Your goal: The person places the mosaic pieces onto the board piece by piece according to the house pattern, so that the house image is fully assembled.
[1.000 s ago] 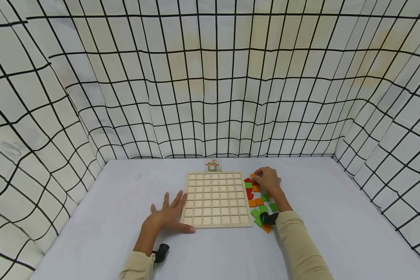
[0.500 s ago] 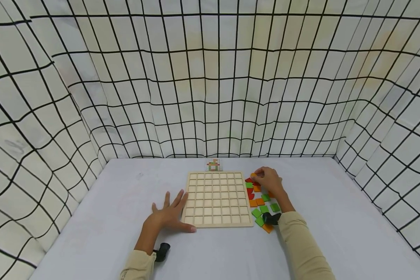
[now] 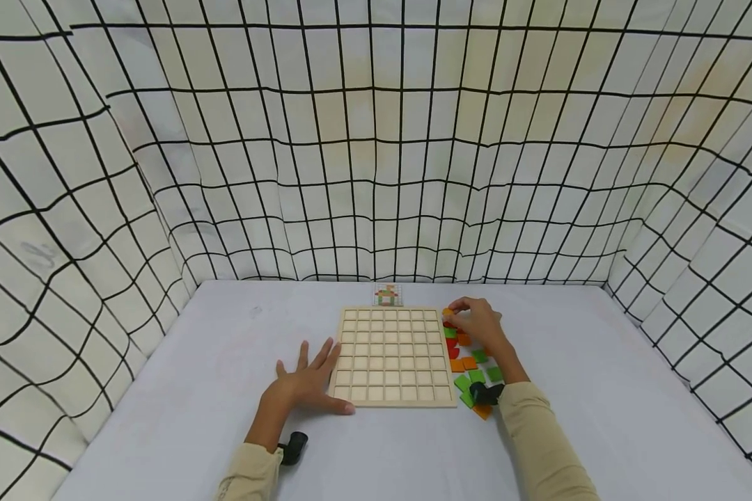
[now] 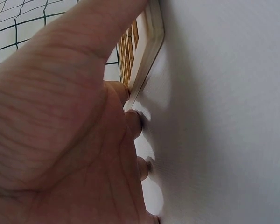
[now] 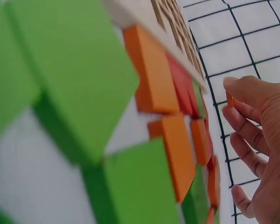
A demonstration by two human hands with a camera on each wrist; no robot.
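White table; right hand pinches orange piece, mostly hidden.

I'm in what looks like a makeshift recording booth tbh: black-gridded whitish walls on three sides, plain white table, black cam on each wrist.

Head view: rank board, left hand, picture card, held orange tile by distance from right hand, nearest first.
1. Orange tile: pinched in right hand.
2. Board: right edge beside it.
3. Picture card: beyond board's far edge.
4. Left hand: at board's left edge.
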